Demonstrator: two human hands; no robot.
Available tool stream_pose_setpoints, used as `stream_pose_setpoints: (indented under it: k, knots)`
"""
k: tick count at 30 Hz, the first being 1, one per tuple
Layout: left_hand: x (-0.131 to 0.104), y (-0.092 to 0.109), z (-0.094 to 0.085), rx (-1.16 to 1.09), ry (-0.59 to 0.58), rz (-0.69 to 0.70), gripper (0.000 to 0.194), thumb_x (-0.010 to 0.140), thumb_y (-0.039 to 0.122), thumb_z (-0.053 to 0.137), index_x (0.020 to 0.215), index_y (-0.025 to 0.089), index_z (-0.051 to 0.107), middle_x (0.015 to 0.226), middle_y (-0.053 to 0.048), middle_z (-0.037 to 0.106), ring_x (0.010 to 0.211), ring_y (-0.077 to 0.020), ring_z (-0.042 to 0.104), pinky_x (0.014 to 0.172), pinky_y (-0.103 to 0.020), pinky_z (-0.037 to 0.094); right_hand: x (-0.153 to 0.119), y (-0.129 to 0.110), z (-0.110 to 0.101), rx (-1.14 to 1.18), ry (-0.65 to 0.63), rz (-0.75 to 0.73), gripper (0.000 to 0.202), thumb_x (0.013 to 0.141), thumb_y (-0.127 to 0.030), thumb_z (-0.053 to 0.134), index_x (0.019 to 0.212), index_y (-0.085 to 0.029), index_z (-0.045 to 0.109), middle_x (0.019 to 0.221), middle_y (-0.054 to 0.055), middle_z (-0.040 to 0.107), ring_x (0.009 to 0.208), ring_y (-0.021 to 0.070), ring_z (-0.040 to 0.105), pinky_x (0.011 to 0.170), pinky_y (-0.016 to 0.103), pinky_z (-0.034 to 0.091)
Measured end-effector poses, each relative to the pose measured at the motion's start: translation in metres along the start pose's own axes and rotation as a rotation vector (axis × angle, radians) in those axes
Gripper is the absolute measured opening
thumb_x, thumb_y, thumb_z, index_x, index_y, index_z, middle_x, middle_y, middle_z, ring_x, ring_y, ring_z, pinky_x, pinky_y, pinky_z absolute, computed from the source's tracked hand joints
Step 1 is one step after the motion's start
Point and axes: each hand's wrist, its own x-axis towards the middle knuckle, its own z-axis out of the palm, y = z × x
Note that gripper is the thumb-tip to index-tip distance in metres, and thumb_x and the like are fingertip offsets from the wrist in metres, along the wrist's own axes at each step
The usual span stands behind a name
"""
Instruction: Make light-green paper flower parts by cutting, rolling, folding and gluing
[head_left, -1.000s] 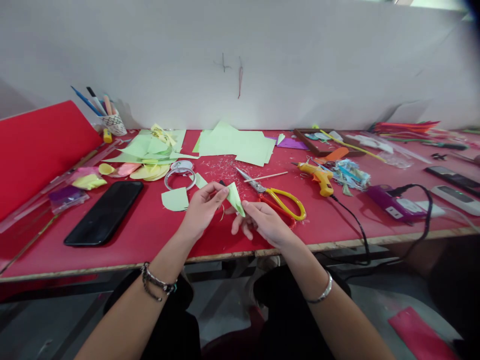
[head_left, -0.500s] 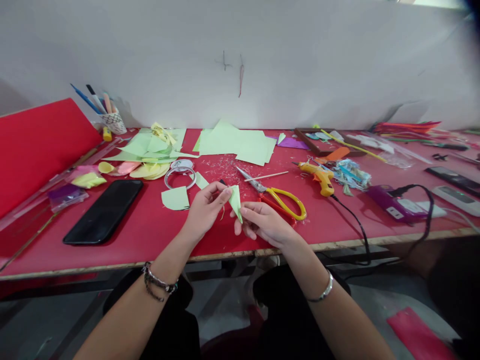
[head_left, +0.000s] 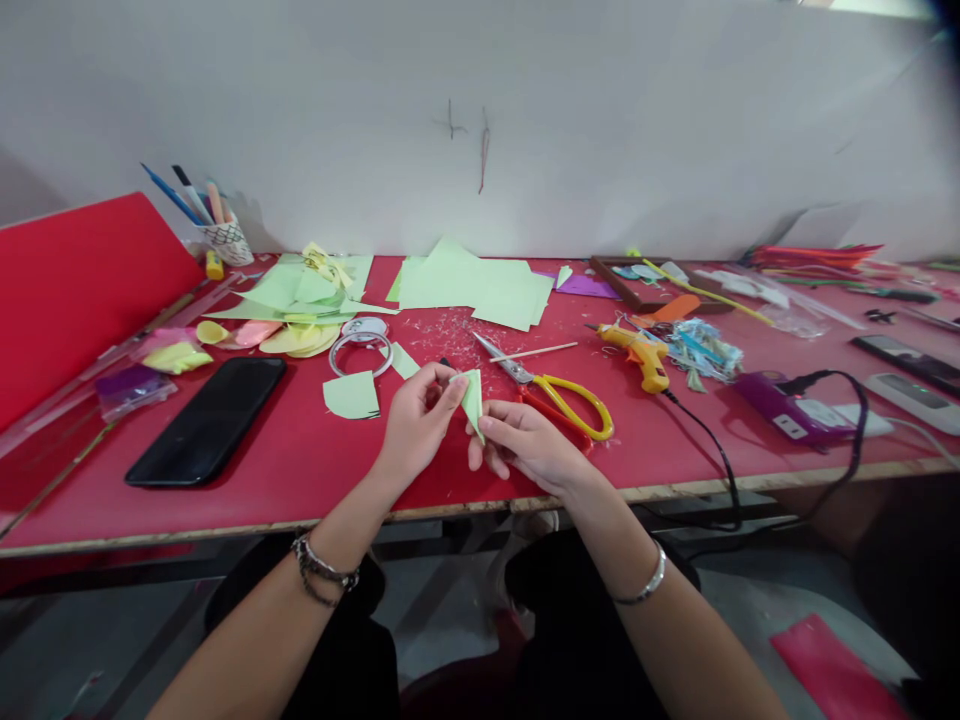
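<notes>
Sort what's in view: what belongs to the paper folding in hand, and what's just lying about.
Likely part of it: folded green paper between left hand and right hand; green paper sheets; scissors.

Apparently just lying about: black smartphone, pen cup, purple power strip.

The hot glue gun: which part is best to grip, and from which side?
Probably the yellow handle, with the right hand coming from the near side. The hot glue gun lies with this handle toward you and its nozzle pointing away to the left; the black cord leaves the handle's end.
</notes>
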Motion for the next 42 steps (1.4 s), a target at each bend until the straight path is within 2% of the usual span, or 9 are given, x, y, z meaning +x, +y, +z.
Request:
stream_pose_setpoints:
  k: [6, 11, 24, 30, 36, 42]
  knots:
    - [0.003, 0.000, -0.004, 0.088, 0.033, 0.060, 0.019, 0.081, 0.033, 0.051, 0.071, 0.017, 0.050, 0.063, 0.003, 0.046, 0.056, -0.0081, 0.041, 0.052, -0.019, 0.034, -0.001, -0.001, 0.003, -0.089, 0.010, 0.018, 0.028, 0.086, -0.033, 0.043, 0.073, -0.013, 0.057, 0.057, 0.001, 0.066, 0.036, 0.0035, 0.048, 0.040, 0.015, 0.036]
    - [0.005, 0.000, -0.007, 0.058, 0.031, 0.038, 0.020, 0.081, 0.034, 0.050, 0.070, 0.017, 0.048, 0.061, 0.004, 0.042, 0.054, -0.0081, 0.039, 0.050, -0.020, 0.032, 0.000, -0.002, 0.003, -0.149, -0.017, 0.026, 0.026, 0.086, -0.032, 0.044, 0.074, -0.013, 0.057, 0.060, 0.002, 0.067, 0.038, 0.0036, 0.049, 0.043, 0.016, 0.038]
    - [0.003, 0.002, -0.003, -0.010, 0.080, 0.007, 0.018, 0.080, 0.031, 0.052, 0.068, 0.018, 0.046, 0.057, 0.005, 0.036, 0.045, -0.0064, 0.030, 0.041, -0.020, 0.025, 0.000, -0.003, 0.003, -0.241, 0.013, 0.001, 0.022, 0.083, -0.031, 0.047, 0.072, -0.014, 0.056, 0.058, 0.000, 0.064, 0.039, 0.0042, 0.048, 0.043, 0.016, 0.038]
    - [0.003, 0.000, -0.004, 0.068, 0.134, 0.030, 0.018, 0.081, 0.030, 0.051, 0.068, 0.019, 0.045, 0.056, 0.005, 0.035, 0.046, -0.0070, 0.031, 0.043, -0.020, 0.026, 0.001, 0.001, 0.009, -0.561, 0.189, -0.150, 0.019, 0.082, -0.031, 0.049, 0.070, -0.016, 0.053, 0.056, -0.001, 0.061, 0.039, 0.0053, 0.046, 0.045, 0.018, 0.039]
    - [0.002, -0.004, -0.006, 0.193, 0.178, 0.076, 0.018, 0.080, 0.032, 0.051, 0.070, 0.018, 0.046, 0.059, 0.004, 0.039, 0.052, -0.0083, 0.036, 0.048, -0.021, 0.030, 0.001, 0.005, 0.010, -0.967, 0.261, -0.281, 0.020, 0.084, -0.031, 0.046, 0.069, -0.019, 0.051, 0.056, -0.001, 0.060, 0.045, 0.0090, 0.051, 0.050, 0.021, 0.038]
    - [0.003, -0.002, -0.007, 0.142, 0.166, 0.066, 0.020, 0.080, 0.031, 0.050, 0.066, 0.018, 0.043, 0.057, 0.005, 0.036, 0.051, -0.0081, 0.035, 0.049, -0.021, 0.029, 0.001, 0.008, 0.009, -1.043, 0.319, -0.319, 0.019, 0.083, -0.031, 0.045, 0.068, -0.020, 0.050, 0.054, -0.001, 0.058, 0.046, 0.0101, 0.050, 0.049, 0.022, 0.035]
